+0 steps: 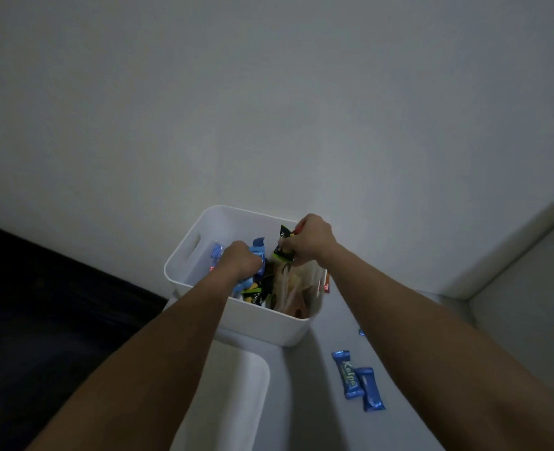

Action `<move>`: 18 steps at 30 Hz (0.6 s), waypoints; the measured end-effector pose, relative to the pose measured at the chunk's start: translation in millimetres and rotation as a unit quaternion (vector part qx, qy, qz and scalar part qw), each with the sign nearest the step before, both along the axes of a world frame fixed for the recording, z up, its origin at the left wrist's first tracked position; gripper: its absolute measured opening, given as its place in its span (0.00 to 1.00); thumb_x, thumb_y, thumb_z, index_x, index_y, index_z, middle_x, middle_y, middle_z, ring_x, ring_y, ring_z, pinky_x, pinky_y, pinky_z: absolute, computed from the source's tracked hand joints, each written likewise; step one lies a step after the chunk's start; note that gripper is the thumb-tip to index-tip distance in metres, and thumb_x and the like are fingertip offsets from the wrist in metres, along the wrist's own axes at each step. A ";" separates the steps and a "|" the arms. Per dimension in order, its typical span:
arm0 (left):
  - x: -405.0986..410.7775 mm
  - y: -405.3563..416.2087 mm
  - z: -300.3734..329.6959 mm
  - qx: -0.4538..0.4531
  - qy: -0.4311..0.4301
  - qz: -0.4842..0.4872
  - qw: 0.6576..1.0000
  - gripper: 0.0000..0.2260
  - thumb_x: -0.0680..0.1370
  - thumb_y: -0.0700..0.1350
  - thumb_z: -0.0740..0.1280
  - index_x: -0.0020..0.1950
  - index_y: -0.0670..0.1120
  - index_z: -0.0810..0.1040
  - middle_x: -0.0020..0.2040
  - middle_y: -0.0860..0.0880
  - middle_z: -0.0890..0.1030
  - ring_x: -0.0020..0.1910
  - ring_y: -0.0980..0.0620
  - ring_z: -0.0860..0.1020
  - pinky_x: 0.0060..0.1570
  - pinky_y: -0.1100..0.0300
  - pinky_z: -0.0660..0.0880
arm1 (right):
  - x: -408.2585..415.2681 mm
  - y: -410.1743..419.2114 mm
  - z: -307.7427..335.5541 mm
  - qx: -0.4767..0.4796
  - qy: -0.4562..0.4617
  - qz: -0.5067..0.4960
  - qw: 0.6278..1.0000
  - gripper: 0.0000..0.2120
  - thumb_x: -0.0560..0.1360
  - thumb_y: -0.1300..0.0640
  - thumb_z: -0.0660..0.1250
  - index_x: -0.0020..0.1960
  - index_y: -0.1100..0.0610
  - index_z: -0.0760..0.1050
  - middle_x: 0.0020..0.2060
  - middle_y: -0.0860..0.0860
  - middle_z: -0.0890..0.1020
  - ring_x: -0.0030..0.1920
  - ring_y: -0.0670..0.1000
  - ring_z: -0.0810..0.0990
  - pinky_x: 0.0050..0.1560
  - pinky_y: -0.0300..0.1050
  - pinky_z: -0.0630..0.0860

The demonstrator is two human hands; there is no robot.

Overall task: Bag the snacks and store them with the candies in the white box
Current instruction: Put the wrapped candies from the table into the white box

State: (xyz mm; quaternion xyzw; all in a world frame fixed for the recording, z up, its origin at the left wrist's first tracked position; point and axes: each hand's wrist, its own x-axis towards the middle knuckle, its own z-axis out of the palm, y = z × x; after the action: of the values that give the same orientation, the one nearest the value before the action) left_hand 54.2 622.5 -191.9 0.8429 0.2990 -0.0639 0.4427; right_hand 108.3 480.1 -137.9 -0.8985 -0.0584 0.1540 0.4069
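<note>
Below, grey tabletop (pixel 318 402), pale wall (pixel 269 109).

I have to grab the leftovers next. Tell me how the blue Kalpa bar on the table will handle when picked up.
The blue Kalpa bar looks small and probably light. Its glossy wrapper may be slippery, so pinching a crimped end seems safer. It lies flat against a second blue bar, so it likely won't roll, though lifting it might nudge that neighbour.
</note>
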 end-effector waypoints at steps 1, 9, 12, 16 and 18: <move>1.2 2.9 -3.8 -0.012 0.012 0.007 1.000 0.15 0.70 0.39 0.70 0.56 0.37 0.77 0.51 0.37 0.81 0.50 0.39 0.80 0.51 0.50 0.79 | 0.5 5.2 -2.9 -0.016 -0.008 0.001 1.000 0.17 0.67 0.51 0.76 0.42 0.59 0.72 0.34 0.54 0.80 0.42 0.57 0.85 0.40 0.49 0.82; 8.0 9.7 -10.9 -0.158 0.008 0.065 0.985 0.32 0.79 0.62 0.53 0.72 0.40 0.66 0.71 0.42 0.70 0.70 0.40 0.68 0.72 0.47 0.63 | 5.8 5.1 -17.3 -0.058 0.026 -0.005 0.998 0.13 0.76 0.53 0.64 0.48 0.64 0.76 0.40 0.60 0.84 0.36 0.58 0.85 0.36 0.55 0.84; 12.6 1.5 -7.4 -0.122 -0.004 0.062 0.991 0.36 0.76 0.66 0.52 0.71 0.39 0.67 0.71 0.40 0.70 0.69 0.39 0.69 0.71 0.46 0.63 | 13.4 -18.8 -19.6 -0.049 0.009 -0.039 0.998 0.10 0.74 0.57 0.65 0.47 0.64 0.78 0.37 0.59 0.84 0.35 0.56 0.85 0.35 0.54 0.84; 18.5 -28.4 10.1 -0.005 -0.040 -0.009 0.999 0.30 0.81 0.61 0.52 0.61 0.36 0.77 0.63 0.36 0.77 0.61 0.38 0.75 0.61 0.52 0.69 | 15.8 -62.3 -18.3 -0.046 0.013 -0.076 0.996 0.09 0.74 0.59 0.65 0.47 0.65 0.79 0.37 0.60 0.84 0.37 0.57 0.86 0.40 0.56 0.84; 20.9 -48.8 14.0 0.010 -0.087 -0.064 0.994 0.26 0.80 0.58 0.55 0.50 0.37 0.81 0.54 0.37 0.82 0.54 0.38 0.79 0.57 0.53 0.72 | 15.8 -87.4 -19.7 -0.051 0.017 -0.087 0.995 0.09 0.74 0.59 0.66 0.48 0.65 0.79 0.40 0.60 0.85 0.38 0.56 0.86 0.43 0.55 0.84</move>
State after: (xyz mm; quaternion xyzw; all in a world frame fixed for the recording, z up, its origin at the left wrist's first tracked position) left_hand 75.1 573.6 -177.8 0.8671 0.2054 -0.0161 0.4535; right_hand 124.1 392.7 -157.6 -0.9170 0.0350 0.1356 0.3734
